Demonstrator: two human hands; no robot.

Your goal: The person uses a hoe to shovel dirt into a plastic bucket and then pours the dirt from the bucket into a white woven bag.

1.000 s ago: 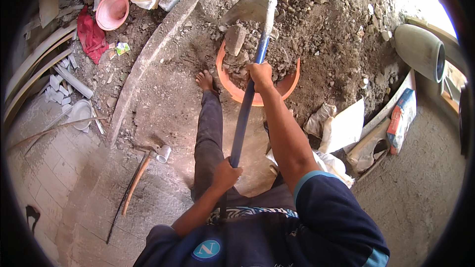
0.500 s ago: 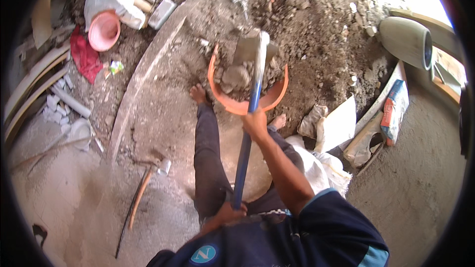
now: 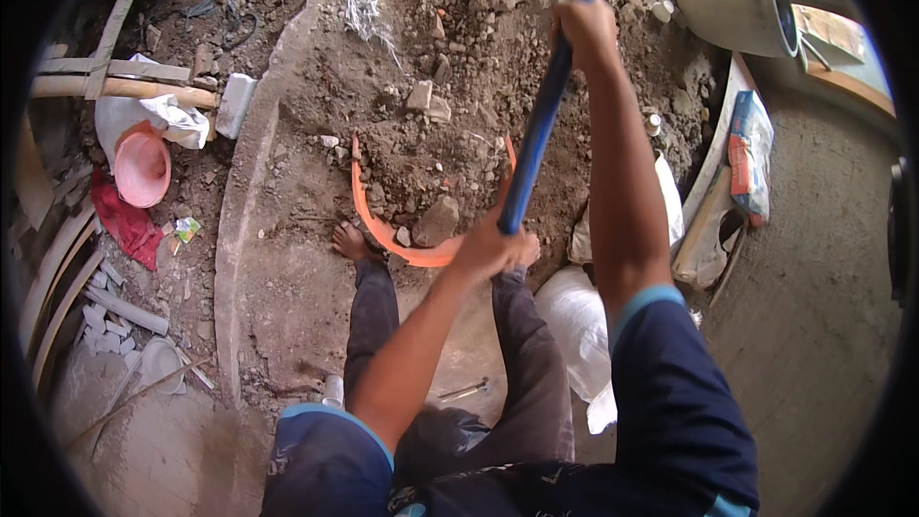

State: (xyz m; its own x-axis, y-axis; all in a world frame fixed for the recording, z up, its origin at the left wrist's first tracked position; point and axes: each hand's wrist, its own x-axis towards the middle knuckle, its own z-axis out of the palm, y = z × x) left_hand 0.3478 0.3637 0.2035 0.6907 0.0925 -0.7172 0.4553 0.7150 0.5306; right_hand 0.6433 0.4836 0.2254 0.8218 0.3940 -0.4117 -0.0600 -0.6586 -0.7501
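Both my hands are wrapped round the blue handle (image 3: 541,124) of a hoe, which slants up and away to the right. My left hand (image 3: 490,247) grips the near end, low over the rim of an orange tub (image 3: 369,211). Higher up and farther out, my right hand (image 3: 586,31) holds the shaft. The hoe's blade lies beyond the top edge of the view. In the tub sit loose soil and a large stone (image 3: 437,220). My bare feet stand on either side of it, the left foot (image 3: 351,241) in plain sight.
Rubble and soil (image 3: 488,10) spread ahead, with broken brick pieces (image 3: 426,101) in them. At left are a pink bucket (image 3: 144,168), a red cloth (image 3: 124,220) and timber. On the right are a grey barrel-shaped pot (image 3: 737,8), a printed bag (image 3: 751,158) and white sacks (image 3: 574,325).
The hoe has swung up from the tub, and its blade has left the view. My hands have risen and moved forward with the handle; soil and a stone remain in the tub.
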